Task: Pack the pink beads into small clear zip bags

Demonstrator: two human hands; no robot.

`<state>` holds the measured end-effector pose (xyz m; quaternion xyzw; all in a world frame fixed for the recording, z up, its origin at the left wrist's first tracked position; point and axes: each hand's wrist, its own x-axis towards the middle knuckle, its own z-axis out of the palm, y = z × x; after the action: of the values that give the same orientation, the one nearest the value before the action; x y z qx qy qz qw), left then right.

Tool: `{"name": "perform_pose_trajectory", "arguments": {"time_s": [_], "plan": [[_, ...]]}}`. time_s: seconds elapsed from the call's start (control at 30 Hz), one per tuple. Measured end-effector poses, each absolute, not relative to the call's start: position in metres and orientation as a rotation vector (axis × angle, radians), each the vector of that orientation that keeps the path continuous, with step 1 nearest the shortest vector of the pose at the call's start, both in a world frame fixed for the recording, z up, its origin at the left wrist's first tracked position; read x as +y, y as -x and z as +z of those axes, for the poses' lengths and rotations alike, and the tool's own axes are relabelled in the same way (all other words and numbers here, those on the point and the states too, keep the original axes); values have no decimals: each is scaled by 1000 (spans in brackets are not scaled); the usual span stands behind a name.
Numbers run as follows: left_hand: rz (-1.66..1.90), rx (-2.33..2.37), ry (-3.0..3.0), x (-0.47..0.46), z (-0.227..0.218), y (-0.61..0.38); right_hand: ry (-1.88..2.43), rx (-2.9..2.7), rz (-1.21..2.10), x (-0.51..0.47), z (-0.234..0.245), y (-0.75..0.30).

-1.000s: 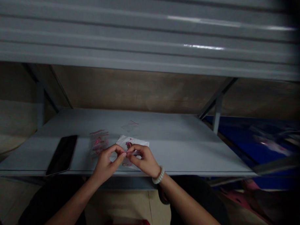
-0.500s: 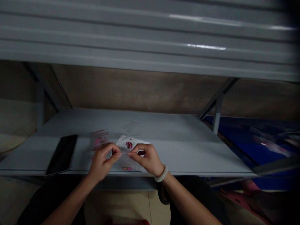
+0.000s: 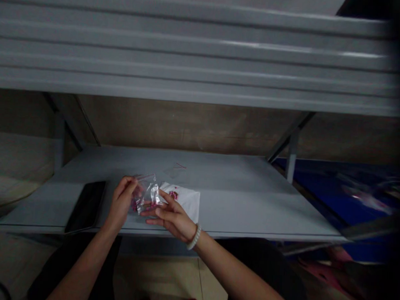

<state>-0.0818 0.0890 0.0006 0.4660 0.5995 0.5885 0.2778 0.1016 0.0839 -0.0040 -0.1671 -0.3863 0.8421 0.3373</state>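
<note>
Clear plastic bag, crumpled, held up just above the grey steel shelf, near the shelf's front edge. Small pink pieces are bunched in its lower part; too small to identify further.

Left hand: grip closed, fingers and thumb clenched on the bag's left side.

Right hand: grip loose, fingers extended toward the bag's lower right, with the fingertips at or just under the film. Cannot tell whether they are pinching it. White beaded bracelet on the wrist.

Just right of the bag, and partly under the right hand, lies a white paper sheet with a small pink-and-dark cluster on it. Behind it, a small piece of clear film with a red edge lies flat on the shelf. To the left, well beside the left hand, lies a black phone. Blurred blue surface beyond the shelf's right side.
</note>
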Motion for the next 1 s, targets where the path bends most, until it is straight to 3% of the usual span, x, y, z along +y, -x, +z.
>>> {"name": "perform_pose_trajectory", "arguments": {"time_s": [0.3,0.4,0.6,0.67,0.87,1.0], "plan": [[1413,2045,-1522,115,-6,131,413,-1050,2224,90,-13,-88],[1262,2137,-1621,117,-9,135,574,-1175,1905,110,-16,-102],[1047,2345,-1671,119,-19,134,1034,-1982,752,174,-24,-153],[1023,2398,-1680,120,-21,132,1156,-2151,511,186,-30,-166],[1100,2431,-1763,117,-15,121,1247,-2250,444,191,-47,-174],[1504,2015,-1717,107,-12,90,1226,-2224,431,191,-47,-171]]}}
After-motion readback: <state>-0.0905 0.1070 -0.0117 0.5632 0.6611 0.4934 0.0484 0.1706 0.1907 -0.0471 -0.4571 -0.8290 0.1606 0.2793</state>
